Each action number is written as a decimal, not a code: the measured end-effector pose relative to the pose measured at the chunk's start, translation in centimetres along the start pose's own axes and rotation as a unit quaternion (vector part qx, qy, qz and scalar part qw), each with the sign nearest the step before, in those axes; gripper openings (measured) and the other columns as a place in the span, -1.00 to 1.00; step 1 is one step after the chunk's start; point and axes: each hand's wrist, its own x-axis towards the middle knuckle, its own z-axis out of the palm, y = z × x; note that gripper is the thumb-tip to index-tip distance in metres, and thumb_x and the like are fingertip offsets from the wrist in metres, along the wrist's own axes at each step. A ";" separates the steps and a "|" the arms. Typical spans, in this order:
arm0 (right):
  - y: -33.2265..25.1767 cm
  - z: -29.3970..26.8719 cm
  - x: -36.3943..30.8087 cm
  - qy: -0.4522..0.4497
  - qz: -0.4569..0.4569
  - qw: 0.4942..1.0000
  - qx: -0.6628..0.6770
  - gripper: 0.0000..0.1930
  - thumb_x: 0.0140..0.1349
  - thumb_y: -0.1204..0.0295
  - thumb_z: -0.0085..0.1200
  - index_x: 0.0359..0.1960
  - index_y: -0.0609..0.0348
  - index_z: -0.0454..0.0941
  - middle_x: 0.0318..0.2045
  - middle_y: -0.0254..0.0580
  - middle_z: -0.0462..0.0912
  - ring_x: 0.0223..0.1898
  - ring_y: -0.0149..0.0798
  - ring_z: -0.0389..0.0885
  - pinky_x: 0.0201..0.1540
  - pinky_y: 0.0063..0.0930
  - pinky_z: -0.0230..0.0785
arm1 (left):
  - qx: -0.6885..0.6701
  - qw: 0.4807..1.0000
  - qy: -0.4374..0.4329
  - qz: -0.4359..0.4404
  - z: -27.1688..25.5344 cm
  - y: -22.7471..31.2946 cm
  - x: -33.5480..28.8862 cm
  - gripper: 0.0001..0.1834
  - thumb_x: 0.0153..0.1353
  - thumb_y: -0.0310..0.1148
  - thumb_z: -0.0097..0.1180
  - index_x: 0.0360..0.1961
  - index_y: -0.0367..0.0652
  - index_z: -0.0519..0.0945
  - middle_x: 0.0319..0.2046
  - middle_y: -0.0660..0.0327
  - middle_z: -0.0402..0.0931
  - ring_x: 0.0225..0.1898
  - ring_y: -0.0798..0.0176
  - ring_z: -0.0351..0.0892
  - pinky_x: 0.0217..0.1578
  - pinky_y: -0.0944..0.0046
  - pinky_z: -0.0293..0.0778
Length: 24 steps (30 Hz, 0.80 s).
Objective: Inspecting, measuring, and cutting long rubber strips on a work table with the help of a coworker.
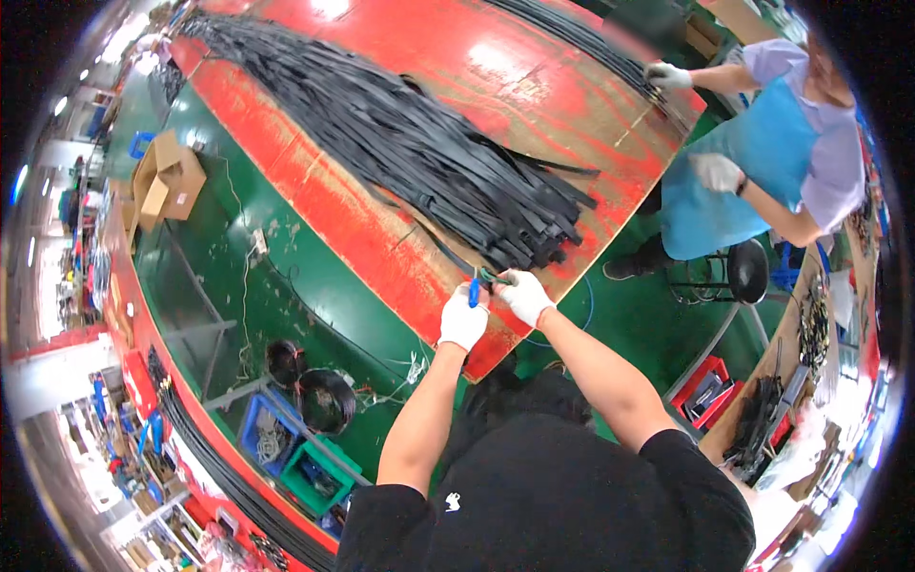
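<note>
My left hand (463, 322), in a white glove, is closed around a small blue-handled tool (474, 291) whose exact kind I cannot make out. Beside it, the white-gloved fingers of my right hand (525, 297) pinch the end of a black strip (448, 250). Both hands are close together at the near corner of the red worktable (381, 276). Just beyond them lies a long bundle of flat black strips (381, 133), its uneven ends toward me and its length running to the far left.
A co-worker in a blue apron (720, 186) stands at the right, one gloved hand on another dark bundle (581, 38). A black round stool (746, 272) is behind them. A cardboard box (172, 181), blue crate (272, 429) and green crate (319, 477) stand left.
</note>
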 end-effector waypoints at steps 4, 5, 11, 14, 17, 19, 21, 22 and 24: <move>-2.0 0.0 -1.0 -0.042 0.035 0.998 0.034 -0.76 0.39 0.39 0.21 -0.02 0.29 0.65 -0.28 -0.40 0.64 -0.23 -0.49 0.49 -0.11 -0.49 0.38 | 0.020 1.000 -0.013 0.010 -0.2 -1.0 -3.7 -0.38 0.30 -0.20 0.29 0.32 -0.13 0.41 -0.15 -0.11 0.71 -0.10 -0.23 0.74 -0.02 -0.04 0.62; -2.2 0.0 -1.0 -0.050 0.036 0.998 0.031 -0.76 0.39 0.39 0.22 -0.03 0.28 0.66 -0.29 -0.42 0.63 -0.23 -0.50 0.47 -0.11 -0.50 0.36 | 0.023 0.999 0.001 0.040 0.3 -2.1 -4.4 -0.29 0.29 -0.22 0.30 0.41 -0.11 0.32 -0.14 -0.12 0.71 -0.09 -0.23 0.74 -0.01 -0.03 0.62; -1.4 0.3 -0.7 -0.065 0.024 0.995 0.068 -0.77 0.39 0.37 0.21 -0.03 0.25 0.66 -0.30 -0.42 0.62 -0.23 -0.48 0.48 -0.10 -0.47 0.37 | 0.080 0.993 -0.078 0.034 0.3 -0.3 -6.1 0.07 0.25 -0.22 0.24 0.64 -0.11 -0.16 -0.19 -0.25 0.68 -0.19 -0.33 0.71 -0.13 -0.17 0.60; -1.5 0.5 -0.7 -0.072 0.014 0.996 0.056 -0.77 0.40 0.39 0.19 -0.04 0.28 0.65 -0.29 -0.37 0.65 -0.22 -0.44 0.51 -0.07 -0.43 0.41 | 0.081 0.993 -0.081 0.004 -0.1 0.7 -6.1 0.10 0.21 -0.27 0.24 0.63 -0.18 -0.17 -0.19 -0.26 0.68 -0.17 -0.33 0.71 -0.11 -0.17 0.60; -1.2 0.9 -1.1 -0.066 -0.006 0.997 0.050 -0.78 0.41 0.39 0.19 -0.04 0.29 0.65 -0.30 -0.36 0.66 -0.23 -0.44 0.50 -0.08 -0.43 0.41 | 0.087 0.993 -0.079 -0.001 -0.3 1.0 -5.7 0.12 0.18 -0.29 0.23 0.63 -0.22 -0.19 -0.19 -0.27 0.68 -0.15 -0.34 0.70 -0.08 -0.18 0.59; -1.0 1.1 -1.4 -0.065 -0.009 0.997 0.040 -0.79 0.42 0.40 0.18 -0.05 0.29 0.65 -0.30 -0.35 0.66 -0.23 -0.44 0.50 -0.08 -0.43 0.41 | 0.105 0.990 -0.098 -0.017 -0.7 1.8 -5.5 0.12 0.18 -0.28 0.23 0.63 -0.24 -0.19 -0.18 -0.27 0.68 -0.13 -0.34 0.70 -0.05 -0.17 0.58; -0.9 1.4 -1.6 -0.064 -0.024 0.996 0.050 -0.80 0.43 0.40 0.18 -0.07 0.30 0.65 -0.30 -0.34 0.66 -0.23 -0.44 0.50 -0.08 -0.44 0.41 | 0.114 0.988 -0.105 -0.027 -1.0 2.2 -5.4 0.14 0.17 -0.27 0.24 0.63 -0.24 -0.20 -0.17 -0.27 0.68 -0.11 -0.33 0.70 -0.04 -0.16 0.58; -0.9 1.5 -1.7 -0.064 -0.031 0.996 0.055 -0.80 0.43 0.40 0.17 -0.08 0.30 0.65 -0.30 -0.33 0.66 -0.23 -0.44 0.51 -0.08 -0.44 0.41 | 0.113 0.988 -0.104 -0.027 -1.0 2.2 -5.3 0.14 0.17 -0.26 0.25 0.63 -0.23 -0.20 -0.16 -0.27 0.68 -0.10 -0.33 0.70 -0.03 -0.15 0.58; -0.9 1.7 -1.6 -0.062 -0.028 0.997 0.045 -0.81 0.44 0.40 0.17 -0.08 0.30 0.65 -0.30 -0.32 0.66 -0.23 -0.45 0.50 -0.08 -0.44 0.40 | 0.112 0.988 -0.101 -0.028 -1.0 1.9 -5.2 0.16 0.16 -0.26 0.27 0.63 -0.22 -0.19 -0.14 -0.27 0.68 -0.09 -0.32 0.70 -0.03 -0.13 0.58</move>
